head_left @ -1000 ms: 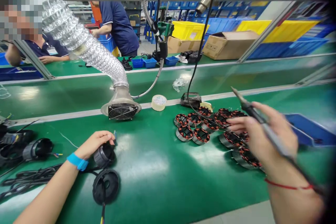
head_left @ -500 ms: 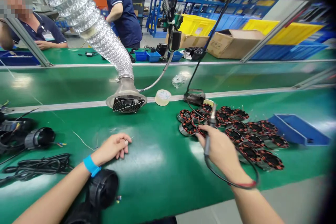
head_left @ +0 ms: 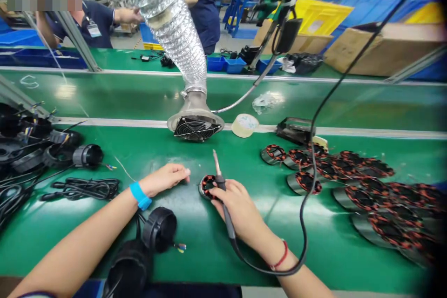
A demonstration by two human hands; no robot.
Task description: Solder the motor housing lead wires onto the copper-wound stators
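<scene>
Right hand (head_left: 240, 209): closed around a slim grey-and-black soldering iron (head_left: 220, 181); fingertips also on a round metal stator ring with orange-red windings (head_left: 203, 189), mid-way along the green surface (head_left: 195, 251).
Left hand (head_left: 169, 179): fingers curled, near the ring; whether anything is pinched, cannot tell.
Risk, judged: one hand managing both items; a slackened grip could drop the ring or swing the tip, possibly hot, toward the left hand.
Obstruction: black flexible cable (head_left: 303, 214), looping past the right hand, partly covering further stator rings (head_left: 363, 195); could snag.
Nearer the body: black cylindrical plastic housings (head_left: 157, 233).
Beyond: black-grilled fan (head_left: 193, 128), roll of pale tape (head_left: 245, 125).
</scene>
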